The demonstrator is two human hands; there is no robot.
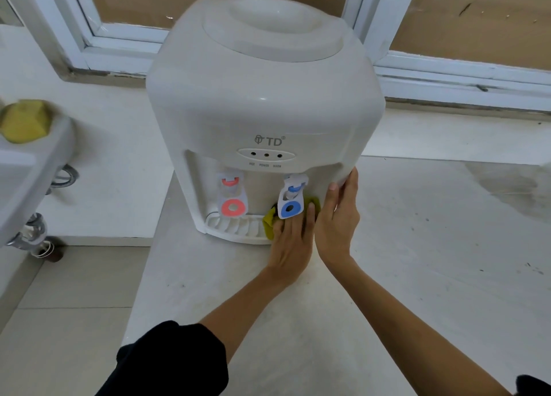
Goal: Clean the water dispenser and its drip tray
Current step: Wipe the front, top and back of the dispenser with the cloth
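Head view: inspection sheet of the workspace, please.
Surface: pale counter, scuffed, darker smear at far right.
Job's things: white water dispenser upright, no bottle; red tap, blue tap; drip tray in its slot; yellow-green cloth at the recess below the blue tap.
Clutter: yellow sponge on sink edge, blurred.
Grips: left hand presses the cloth; right hand braces the dispenser's front right corner.
Cables: nothing seen.
Surroundings: window frame behind, sink plumbing, tiled floor.
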